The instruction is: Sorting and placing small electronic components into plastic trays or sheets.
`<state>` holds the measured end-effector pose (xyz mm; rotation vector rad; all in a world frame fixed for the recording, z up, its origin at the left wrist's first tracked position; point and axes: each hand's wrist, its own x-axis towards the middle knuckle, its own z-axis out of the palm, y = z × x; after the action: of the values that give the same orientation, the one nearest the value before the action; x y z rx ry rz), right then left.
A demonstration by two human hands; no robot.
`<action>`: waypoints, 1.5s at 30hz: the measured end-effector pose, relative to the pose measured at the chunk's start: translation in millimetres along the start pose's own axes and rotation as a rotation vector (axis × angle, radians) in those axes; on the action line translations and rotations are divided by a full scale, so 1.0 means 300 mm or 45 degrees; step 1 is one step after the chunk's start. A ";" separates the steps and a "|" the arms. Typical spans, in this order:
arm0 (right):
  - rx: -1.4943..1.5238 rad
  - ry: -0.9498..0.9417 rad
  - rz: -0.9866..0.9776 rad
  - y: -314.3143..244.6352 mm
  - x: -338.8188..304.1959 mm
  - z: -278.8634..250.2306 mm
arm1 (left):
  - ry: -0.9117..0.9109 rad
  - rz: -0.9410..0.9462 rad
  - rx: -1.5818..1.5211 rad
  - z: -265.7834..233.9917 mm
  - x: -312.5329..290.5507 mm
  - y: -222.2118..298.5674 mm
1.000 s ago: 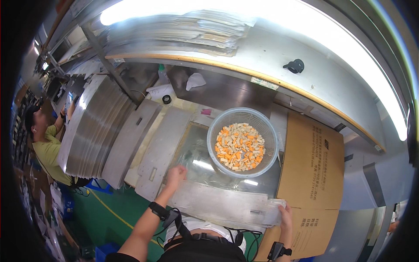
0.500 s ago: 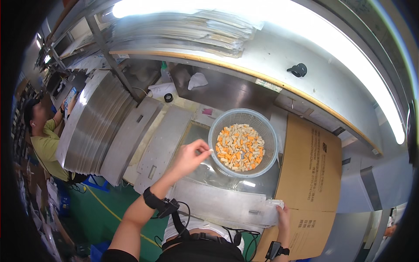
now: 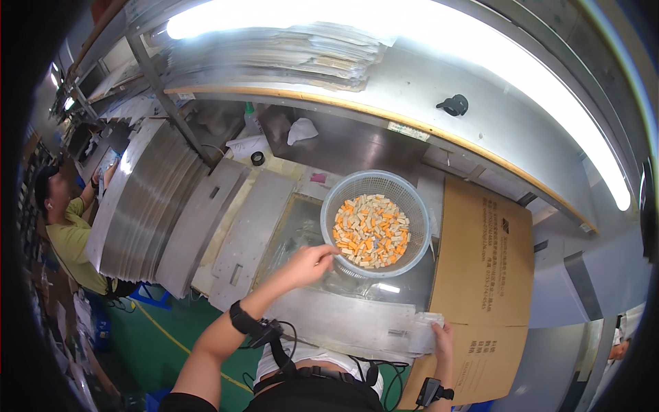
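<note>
My left hand (image 3: 312,265) is at the near left rim of a round grey plastic basket (image 3: 329,180), its fingertips pinched together. Whatever is between them is too small to make out. Inside the basket lie many small orange and beige blocks (image 3: 371,231). A long flat metal plate (image 3: 343,314) lies in front of my body, below the basket. At that plate's right end my right hand (image 3: 443,338) closes thumb and fingers on a small stack of thin pale strips (image 3: 427,328).
A large brown cardboard sheet (image 3: 480,261) covers the right side. To the left stand another plate (image 3: 254,233) and a row of stacked metal plates (image 3: 144,206), with a co-worker (image 3: 68,220) beyond. A shelf (image 3: 405,82) with piled sheets and black tape (image 3: 257,158) are farther back.
My left hand has moved down and slightly right, along the basket's near left rim, still pinched. The view has shifted a little. My right hand keeps its hold on the strips.
</note>
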<state>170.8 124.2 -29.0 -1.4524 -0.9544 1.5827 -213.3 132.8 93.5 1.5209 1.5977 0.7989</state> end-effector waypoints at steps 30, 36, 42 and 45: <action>-0.410 0.163 -0.175 -0.007 -0.026 0.098 | 0.508 -0.862 -0.743 0.119 -0.355 -0.406; -0.176 0.094 -0.053 -0.036 -0.046 0.110 | 0.595 -0.741 -0.857 0.112 -0.368 -0.352; -0.206 -0.048 0.035 -0.042 -0.044 0.115 | 0.270 -0.869 -0.966 0.084 -0.377 -0.367; -0.263 -0.008 0.027 -0.033 -0.044 0.130 | 0.301 -0.756 -0.903 0.088 -0.375 -0.384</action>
<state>133.0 115.4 -11.7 -1.6028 -1.1370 1.5408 -250.5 8.9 -6.0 0.4318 1.5644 1.0589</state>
